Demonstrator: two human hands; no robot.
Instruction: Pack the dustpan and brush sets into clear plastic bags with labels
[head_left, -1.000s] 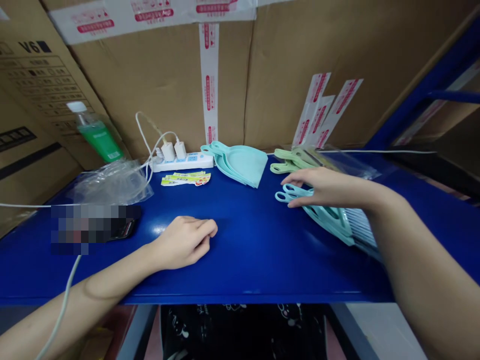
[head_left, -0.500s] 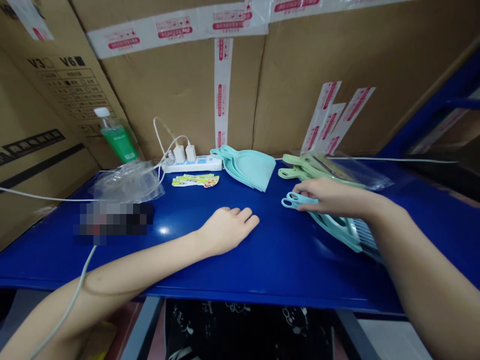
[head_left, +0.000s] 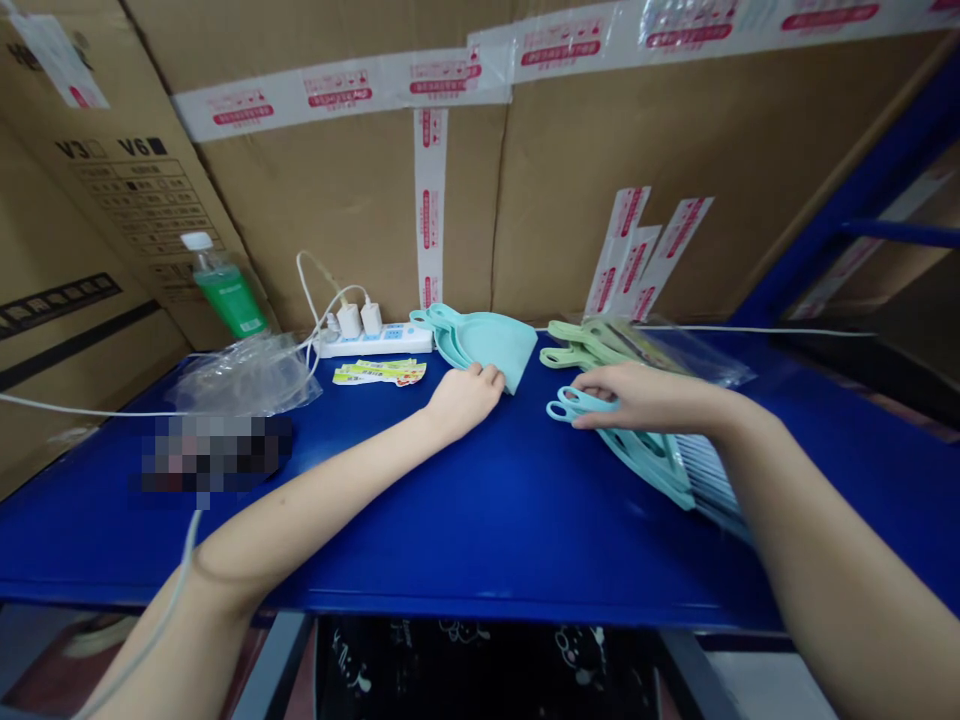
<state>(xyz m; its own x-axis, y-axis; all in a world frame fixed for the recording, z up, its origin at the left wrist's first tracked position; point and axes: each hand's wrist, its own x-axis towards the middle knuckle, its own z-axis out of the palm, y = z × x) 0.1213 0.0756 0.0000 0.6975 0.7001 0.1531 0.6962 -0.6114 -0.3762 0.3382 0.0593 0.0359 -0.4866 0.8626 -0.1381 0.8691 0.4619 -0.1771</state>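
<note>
1. Left hand (head_left: 466, 397) touches the stacked light-blue plastic dustpans (head_left: 487, 343), fingers flat, gripping nothing yet.
2. Right hand (head_left: 645, 397) curls around light-blue plastic brush handles (head_left: 577, 404) lying on the blue bench (head_left: 480, 520).

On the table (head_left: 480, 520), a stack of dustpans (head_left: 484, 343) lies at the middle back, with the left hand (head_left: 465, 396) touching its near edge. To its right lies a pile of brushes (head_left: 652, 450) under the right hand (head_left: 645, 397), and behind them a second stack of dustpans (head_left: 592, 343). Left of the middle stack sit a power strip (head_left: 375, 340), some labels (head_left: 380, 372) before it, a plastic bag (head_left: 244, 375) and a bottle (head_left: 223, 287). Cardboard boxes (head_left: 337, 200) stand behind everything.
</note>
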